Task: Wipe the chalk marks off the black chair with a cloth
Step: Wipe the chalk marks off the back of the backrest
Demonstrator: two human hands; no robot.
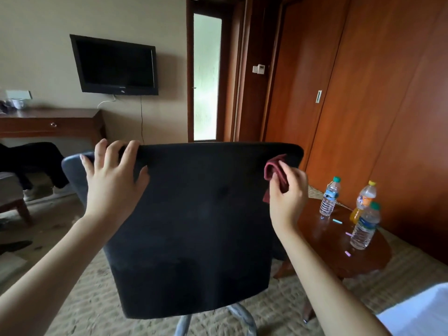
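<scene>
Against the black chair (pixel 198 214) back, left hand (pixel 114 175) rests spread wide, right hand (pixel 287 192) pinches a maroon cloth (pixel 272 169)

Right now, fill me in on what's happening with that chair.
A person faces the black chair's back. The left hand rests spread on the backrest's top left edge, while the right hand grips a maroon cloth at the top right corner. No chalk marks show on this side of the backrest. Chalk pieces and three bottles sit on the wooden side table to the right.
</scene>
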